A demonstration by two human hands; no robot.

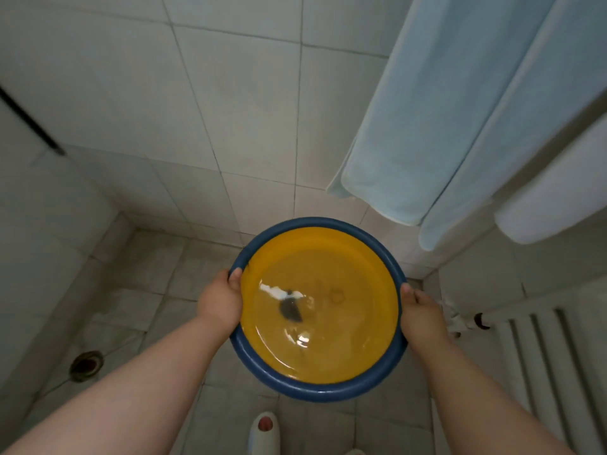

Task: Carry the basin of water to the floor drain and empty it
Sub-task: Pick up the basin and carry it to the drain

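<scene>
A round basin (315,390) with a blue rim and a yellow inside is held level in front of me, above the tiled floor. Clear water fills its bottom and reflects light. My left hand (220,298) grips the rim on the left side, thumb over the edge. My right hand (422,310) grips the rim on the right side the same way. The floor drain (86,363), a round dark metal ring, sits in the floor at the lower left, well to the left of the basin.
White tiled walls close off the corner ahead. Light blue towels (437,110) and a white towel (555,198) hang at the upper right. A white radiator (555,359) with a valve stands at the right. My white slipper (264,433) shows below the basin.
</scene>
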